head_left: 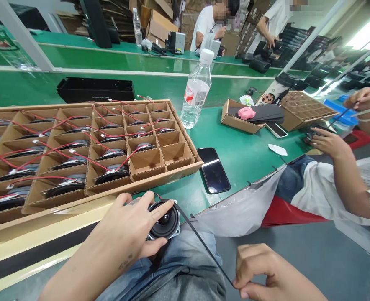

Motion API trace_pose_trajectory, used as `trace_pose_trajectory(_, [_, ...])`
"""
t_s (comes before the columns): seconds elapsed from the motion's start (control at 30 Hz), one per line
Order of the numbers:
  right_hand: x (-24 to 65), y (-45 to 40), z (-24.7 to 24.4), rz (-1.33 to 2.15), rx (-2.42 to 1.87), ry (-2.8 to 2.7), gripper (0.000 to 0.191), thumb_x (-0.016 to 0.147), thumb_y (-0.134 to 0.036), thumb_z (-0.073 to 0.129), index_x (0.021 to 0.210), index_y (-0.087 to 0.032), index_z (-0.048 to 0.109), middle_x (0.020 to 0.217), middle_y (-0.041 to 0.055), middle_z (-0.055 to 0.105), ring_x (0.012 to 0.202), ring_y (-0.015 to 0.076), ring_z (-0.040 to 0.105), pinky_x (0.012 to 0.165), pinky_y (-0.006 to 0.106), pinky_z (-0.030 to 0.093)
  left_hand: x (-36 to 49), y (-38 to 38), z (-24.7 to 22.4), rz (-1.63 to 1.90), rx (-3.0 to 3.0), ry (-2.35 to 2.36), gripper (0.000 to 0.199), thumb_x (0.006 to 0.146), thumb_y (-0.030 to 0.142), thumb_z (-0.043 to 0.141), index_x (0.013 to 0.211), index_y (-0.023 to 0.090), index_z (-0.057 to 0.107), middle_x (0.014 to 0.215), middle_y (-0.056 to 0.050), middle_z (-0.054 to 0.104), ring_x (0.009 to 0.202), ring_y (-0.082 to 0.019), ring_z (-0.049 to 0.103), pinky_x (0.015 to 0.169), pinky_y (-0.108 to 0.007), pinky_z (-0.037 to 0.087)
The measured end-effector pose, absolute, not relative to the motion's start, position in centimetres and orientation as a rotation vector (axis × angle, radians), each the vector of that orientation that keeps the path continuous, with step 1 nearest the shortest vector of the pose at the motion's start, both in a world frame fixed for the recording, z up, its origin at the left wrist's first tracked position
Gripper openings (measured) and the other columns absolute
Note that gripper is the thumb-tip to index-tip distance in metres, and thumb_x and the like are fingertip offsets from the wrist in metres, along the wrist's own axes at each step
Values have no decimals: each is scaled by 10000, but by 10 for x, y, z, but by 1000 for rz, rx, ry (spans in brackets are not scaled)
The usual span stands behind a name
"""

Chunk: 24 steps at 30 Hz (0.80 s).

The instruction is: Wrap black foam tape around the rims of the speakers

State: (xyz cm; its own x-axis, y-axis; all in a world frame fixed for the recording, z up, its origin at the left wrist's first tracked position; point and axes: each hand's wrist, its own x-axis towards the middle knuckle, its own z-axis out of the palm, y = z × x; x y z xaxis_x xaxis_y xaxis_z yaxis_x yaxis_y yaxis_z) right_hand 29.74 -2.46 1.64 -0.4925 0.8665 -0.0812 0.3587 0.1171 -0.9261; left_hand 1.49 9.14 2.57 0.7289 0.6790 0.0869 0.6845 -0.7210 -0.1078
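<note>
Your left hand (116, 228) holds tight to a black speaker (164, 221) above your jeans, and your right hand (268, 271) pinches a thin black tie (205, 246). Many speakers (112, 173) already sit in the cardboard tray (172, 172), but a few spots (147, 164) are left empty.

Speaker (164, 221) partly hidden by left hand (109, 238); cardboard tray (172, 173) cut off left.

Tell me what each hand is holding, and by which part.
The left hand holds the speaker by its rim, with the thumb beneath it. The right hand pinches one end of a black strip.
</note>
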Motion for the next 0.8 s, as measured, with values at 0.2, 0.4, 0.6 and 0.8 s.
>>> trace_pose_trajectory(0.2, [286, -23, 13, 1445, -1107, -1887, 233, 870, -315, 623, 743, -129, 683, 685, 65, 668, 663, 107, 586, 633, 193, 420, 17, 91, 33, 8, -2787, -1020, 611, 647, 382, 731, 1234, 353, 566, 903, -63, 589, 592, -177, 516, 661, -357, 388])
trace_pose_trajectory(0.4, [280, -24, 9, 1572, -1073, -1852, 207, 856, -260, 608, 721, -120, 681, 662, 69, 645, 614, 110, 582, 599, 186, 435, 16, 93, 29, 14, -2847, -991, 554, 702, 377, 674, 1243, 338, 560, 884, -93, 574, 620, -217, 544, 650, -378, 429])
trace_pose_trajectory(0.6, [278, -16, -3, 1754, -849, -1605, 379, 841, -370, 609, 554, -132, 543, 542, 54, 573, 516, 97, 544, 505, 166, 412, 22, 78, 36, 91, -2665, -1063, 590, 699, 415, 669, 1271, 372, 529, 886, -80, 573, 557, -189, 535, 634, -352, 439])
trace_pose_trajectory(0.8, [290, 13, -16, 1890, -445, -937, 161, 780, -265, 727, 732, -157, 617, 674, 51, 672, 476, 148, 644, 398, 134, 479, 25, 60, 33, 25, -2503, -1258, 572, 825, 467, 548, 1255, 89, 558, 746, -66, 506, 535, -201, 519, 605, -366, 434])
